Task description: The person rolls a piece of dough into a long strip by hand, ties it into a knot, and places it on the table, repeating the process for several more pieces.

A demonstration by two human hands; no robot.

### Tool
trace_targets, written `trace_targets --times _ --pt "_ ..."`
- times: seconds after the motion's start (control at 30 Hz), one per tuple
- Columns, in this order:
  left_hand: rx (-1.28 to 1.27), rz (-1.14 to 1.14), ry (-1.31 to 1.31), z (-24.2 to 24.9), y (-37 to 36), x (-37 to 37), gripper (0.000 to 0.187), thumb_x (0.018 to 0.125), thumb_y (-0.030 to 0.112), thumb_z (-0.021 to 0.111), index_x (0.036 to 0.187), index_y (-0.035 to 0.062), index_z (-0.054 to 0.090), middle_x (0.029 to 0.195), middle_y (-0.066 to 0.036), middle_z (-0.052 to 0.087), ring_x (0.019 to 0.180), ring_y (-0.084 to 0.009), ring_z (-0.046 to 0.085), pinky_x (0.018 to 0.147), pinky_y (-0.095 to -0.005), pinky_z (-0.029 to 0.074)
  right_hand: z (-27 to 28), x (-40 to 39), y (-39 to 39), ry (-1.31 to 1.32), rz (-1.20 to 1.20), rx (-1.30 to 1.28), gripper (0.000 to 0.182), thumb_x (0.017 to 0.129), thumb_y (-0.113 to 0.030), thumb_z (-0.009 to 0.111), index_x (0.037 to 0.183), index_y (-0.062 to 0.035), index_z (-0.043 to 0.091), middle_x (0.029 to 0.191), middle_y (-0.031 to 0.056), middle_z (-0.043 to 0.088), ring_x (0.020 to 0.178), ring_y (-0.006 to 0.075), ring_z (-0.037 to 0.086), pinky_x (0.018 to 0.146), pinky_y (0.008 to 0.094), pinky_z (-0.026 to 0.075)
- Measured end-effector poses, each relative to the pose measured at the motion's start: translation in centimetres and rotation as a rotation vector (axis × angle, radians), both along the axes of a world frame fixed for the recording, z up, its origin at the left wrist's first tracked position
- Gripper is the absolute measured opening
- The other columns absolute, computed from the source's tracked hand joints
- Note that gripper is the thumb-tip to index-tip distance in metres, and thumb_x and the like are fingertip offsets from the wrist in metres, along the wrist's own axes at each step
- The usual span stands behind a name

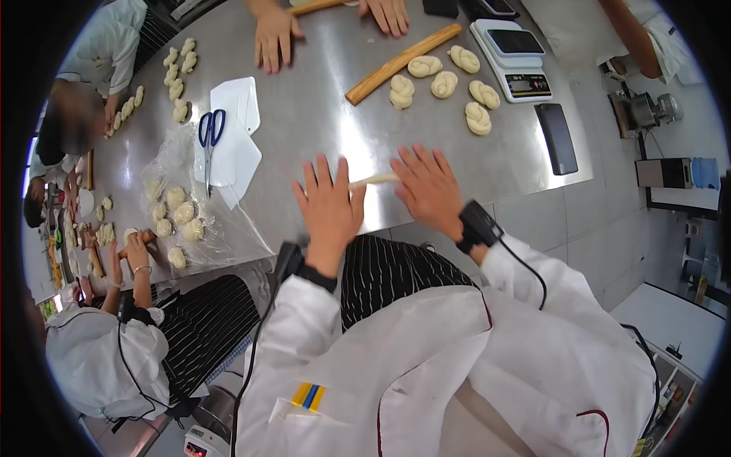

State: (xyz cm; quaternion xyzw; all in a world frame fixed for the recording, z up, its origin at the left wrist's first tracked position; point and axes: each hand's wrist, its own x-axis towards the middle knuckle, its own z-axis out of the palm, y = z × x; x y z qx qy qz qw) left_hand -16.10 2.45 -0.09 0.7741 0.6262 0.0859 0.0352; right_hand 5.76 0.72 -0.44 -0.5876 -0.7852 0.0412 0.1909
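Note:
A thin strip of pale dough (373, 180) lies on the steel table (304, 114) close to its front edge. My left hand (331, 202) is palm down at the strip's left end, with its fingers spread. At the right end my right hand (430, 189) rests palm down over the dough, fingers also apart. The middle of the strip shows between the two hands; its ends are partly hidden beneath them. Beyond my right hand sit several knotted dough pieces (444, 84).
A wooden rolling pin (403, 64), a white scale (527, 88) and a dark case (558, 139) are ahead right. Blue scissors (209, 145) lie on white scrapers (237, 164), near dough balls (183, 212) under plastic. A co-worker's hands (275, 38) rest across the table; others work left.

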Motion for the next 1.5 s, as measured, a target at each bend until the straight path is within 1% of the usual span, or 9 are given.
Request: trace_targets --times 0.17,0.27,0.67,0.97,1.03,1.17,1.27,1.37,1.5 --pt "0.020 -0.046 0.028 3.1 -4.2 0.0 0.068 0.092 0.043 0.053 0.144 0.0011 0.042 0.153 -0.022 0.033 0.144 -0.0436 0.022 0.113 -0.0659 0.011 2.3 1.9 -1.3 0.133 0.020 0.132 0.051 0.093 -0.035 0.054 0.134 -0.0047 0.054 0.145 0.0141 0.048 0.138 0.0328 0.039 0.115 0.0530 0.023" --pt "-0.025 -0.481 -0.280 1.5 -2.1 2.0 0.073 0.091 0.044 0.052 0.144 -0.0035 0.039 0.150 -0.022 0.038 0.143 -0.0387 0.030 0.115 -0.0594 0.011 0.8 -1.9 -1.1 0.052 0.207 -0.017 0.055 0.094 -0.039 0.051 0.133 -0.0001 0.053 0.145 0.0147 0.047 0.138 0.0315 0.039 0.115 0.0504 0.024" --pt "-0.094 -0.633 -0.077 1.6 -3.8 0.8 0.102 0.079 0.069 0.055 0.143 -0.0086 0.036 0.150 -0.027 0.035 0.143 -0.0404 0.028 0.116 -0.0573 0.014 1.0 1.0 -2.6 -0.015 0.417 -0.087 0.071 0.091 -0.052 0.050 0.140 -0.0006 0.045 0.149 0.0169 0.041 0.142 0.0321 0.034 0.117 0.0492 0.022" --pt "-0.012 -0.660 -0.166 1.5 -0.2 -0.7 0.073 0.089 0.046 0.058 0.141 -0.0015 0.042 0.149 -0.022 0.039 0.140 -0.0388 0.033 0.113 -0.0552 0.022 1.3 1.9 -0.5 -0.077 0.491 -0.112 0.070 0.087 -0.037 0.064 0.145 -0.0053 0.040 0.150 0.0149 0.041 0.141 0.0305 0.035 0.117 0.0474 0.024" --pt "0.067 -0.394 -0.115 1.3 -0.6 -1.6 0.069 0.085 0.040 0.066 0.139 0.0022 0.046 0.146 -0.022 0.041 0.137 -0.0388 0.037 0.112 -0.0556 0.024 1.6 1.7 0.1 0.167 0.331 -0.125 0.060 0.085 -0.033 0.067 0.138 -0.0100 0.050 0.145 0.0131 0.046 0.139 0.0297 0.039 0.115 0.0470 0.028" --pt "0.154 -0.627 -0.155 0.2 2.5 -1.5 0.041 0.086 0.023 0.067 0.123 0.0064 0.060 0.121 -0.015 0.061 0.116 -0.0358 0.055 0.098 -0.0460 0.043 0.5 0.8 3.1 0.024 0.335 0.046 0.042 0.087 -0.035 0.066 0.123 -0.0128 0.061 0.136 0.0109 0.053 0.128 0.0279 0.048 0.113 0.0468 0.033" --pt "-0.040 -0.554 -0.358 3.1 2.1 -0.9 0.023 0.091 0.017 0.063 0.111 0.0059 0.065 0.103 -0.012 0.065 0.094 -0.0327 0.063 0.082 -0.0398 0.051 1.5 2.4 3.4 0.210 0.410 -0.130 0.024 0.091 -0.029 0.063 0.103 -0.0080 0.066 0.088 0.0049 0.062 0.090 0.0232 0.061 0.086 0.0400 0.047" --pt "-0.372 -0.535 -0.614 9.5 2.1 0.1 0.019 0.093 0.015 0.059 0.108 0.0054 0.066 0.100 -0.012 0.066 0.087 -0.0306 0.065 0.078 -0.0389 0.052 8.3 3.6 5.0 0.581 0.388 -0.678 0.023 0.097 -0.026 0.058 0.102 -0.0051 0.065 0.073 0.0007 0.058 0.074 0.0143 0.058 0.068 0.0324 0.046" --pt "-0.790 -0.862 -0.713 14.7 3.0 0.7 0.025 0.088 -0.001 0.051 0.104 0.0054 0.069 0.099 -0.011 0.066 0.081 -0.0268 0.063 0.074 -0.0354 0.051 19.3 6.6 9.2 0.171 0.575 -1.372 0.024 0.091 -0.025 0.067 0.104 -0.0046 0.065 0.074 -0.0018 0.058 0.060 0.0096 0.053 0.052 0.0256 0.041"
